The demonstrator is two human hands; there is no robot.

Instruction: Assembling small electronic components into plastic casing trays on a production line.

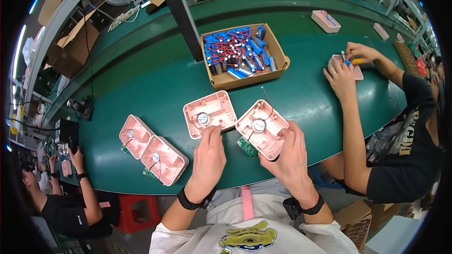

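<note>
My right hand (289, 153) grips the near right corner of an open pink plastic casing (278, 127), thumb underneath and fingers over the wall. Inside that casing is a round speaker (259, 125); a thin cable runs up from it past the far wall. A green circuit board (246, 147) hangs at its lower left. My left hand (207, 157) has its fingers bunched on the near wall of a second pink casing (220, 105), which lies on the table with a speaker (203, 119) in it. The two casings sit side by side, almost touching.
Two more pink casings (135, 131) with speakers and boards lie at the left. A cardboard box (247, 82) of blue batteries with red and black leads stands beyond. At right, a co-worker's hands (346, 72) work on another casing; another person sits far left. A metal post (181, 23) rises behind.
</note>
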